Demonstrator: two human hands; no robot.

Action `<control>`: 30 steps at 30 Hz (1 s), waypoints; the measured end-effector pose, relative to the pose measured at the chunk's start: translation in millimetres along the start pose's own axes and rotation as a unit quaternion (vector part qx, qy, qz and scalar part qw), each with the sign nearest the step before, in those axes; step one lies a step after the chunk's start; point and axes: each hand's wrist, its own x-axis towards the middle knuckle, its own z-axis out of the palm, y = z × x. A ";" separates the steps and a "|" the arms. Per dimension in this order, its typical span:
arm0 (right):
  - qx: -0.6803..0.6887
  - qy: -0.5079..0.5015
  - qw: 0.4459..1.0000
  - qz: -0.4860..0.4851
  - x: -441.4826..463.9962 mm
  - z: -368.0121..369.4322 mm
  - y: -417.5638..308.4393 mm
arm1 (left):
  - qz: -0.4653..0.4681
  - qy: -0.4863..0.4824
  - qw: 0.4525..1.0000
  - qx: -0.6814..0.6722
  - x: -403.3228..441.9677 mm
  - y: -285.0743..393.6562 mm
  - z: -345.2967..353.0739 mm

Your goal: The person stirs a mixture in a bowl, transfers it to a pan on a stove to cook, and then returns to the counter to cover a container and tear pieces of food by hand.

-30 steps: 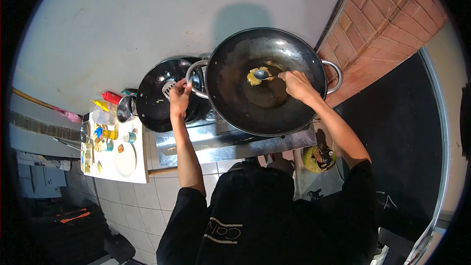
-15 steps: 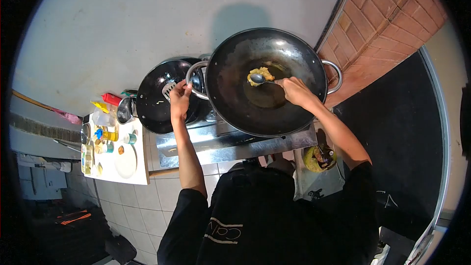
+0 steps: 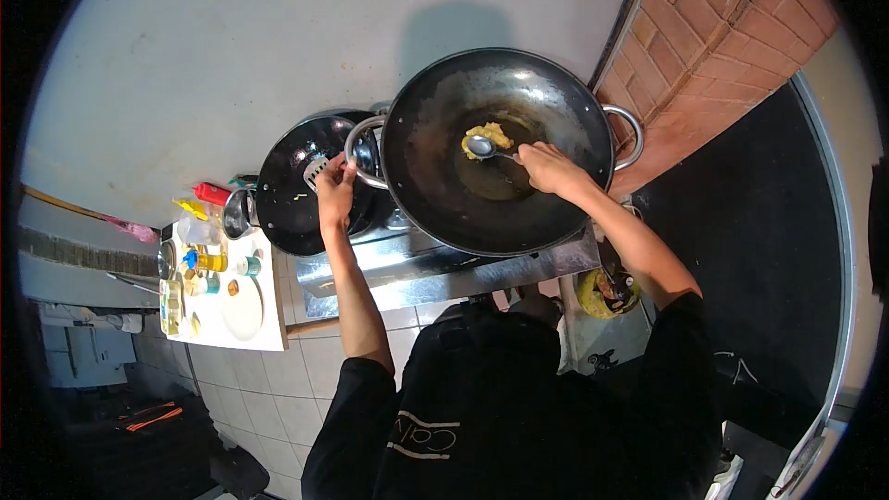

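A large black wok (image 3: 500, 218) with two metal loop handles fills the middle of the head view. My left hand (image 3: 335, 194) is closed at its left handle (image 3: 356, 141), fingers pinching the loop. My right hand (image 3: 546, 168) grips a metal spoon (image 3: 481, 146), whose bowl rests on a lump of yellow food (image 3: 495, 134). That lump lies in the wok's bottom, where a little oil glistens. Just behind my left hand shows a slotted turner (image 3: 315, 169), over a smaller black wok (image 3: 282, 208); its handle is hidden.
Both woks stand over a metal stove (image 3: 417, 282) against a grey wall. At left, a white table (image 3: 269, 315) carries a plate (image 3: 243, 319), bottles and jars. A yellow container (image 3: 593, 301) with things inside stands low on the right. Brick wall (image 3: 694, 65) rises right of the wok.
The spoon has shifted slightly left over the food, and the lump looks a little more spread. My left hand stays at the wok handle. The whole view has moved slightly.
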 end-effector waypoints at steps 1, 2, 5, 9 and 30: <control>-0.003 -0.001 1.000 -0.011 0.8 0.3 1.1 | 0.000 0.006 1.000 -0.002 0.6 -1.7 0.0; -0.003 0.000 1.000 -0.011 1.1 0.5 2.1 | -0.001 0.012 1.000 -0.004 1.1 -3.5 -0.1; -0.008 -0.011 1.000 -0.005 0.1 -2.1 -1.7 | 0.010 0.011 1.000 0.027 -1.3 2.9 0.2; 0.006 -0.008 1.000 -0.009 -3.8 -4.1 -4.5 | 0.008 0.009 1.000 0.019 -0.6 1.5 0.2; 0.054 0.026 0.998 -0.014 -4.7 4.9 -1.4 | -0.001 0.004 1.000 0.024 0.3 6.3 -0.8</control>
